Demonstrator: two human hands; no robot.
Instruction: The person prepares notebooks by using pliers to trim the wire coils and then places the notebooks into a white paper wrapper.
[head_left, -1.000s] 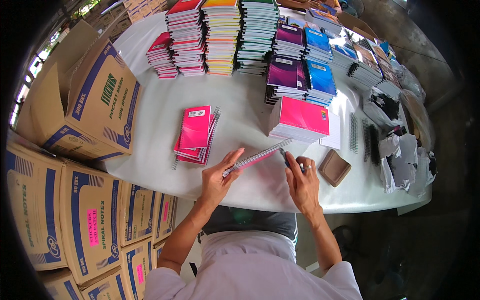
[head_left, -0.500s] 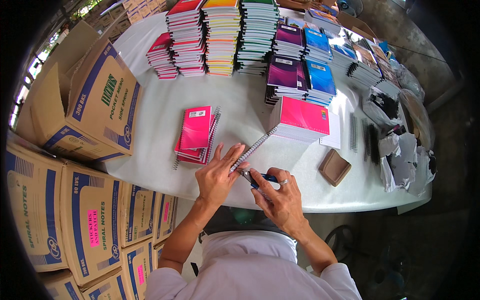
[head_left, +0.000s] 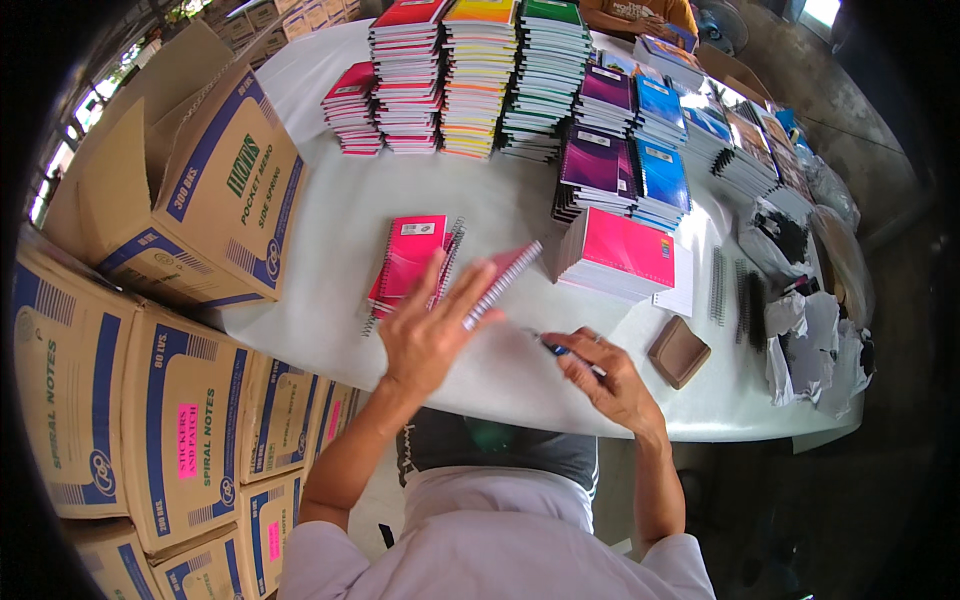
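At a white table (head_left: 330, 230), the person's left hand (head_left: 430, 335) grips a pink spiral notebook (head_left: 503, 280) by its lower end, fingers spread along it. The notebook's long axis runs diagonally, its far end pointing up and to the right toward a stack of pink-covered pads (head_left: 620, 255), coil edge facing the person. The right hand (head_left: 610, 380) rests on the table with fingers closed around a blue pen-like tool (head_left: 555, 348). A small pile of finished pink notebooks (head_left: 410, 260) lies just left. Open cardboard boxes (head_left: 190, 190) stand at the left; their contents are hidden.
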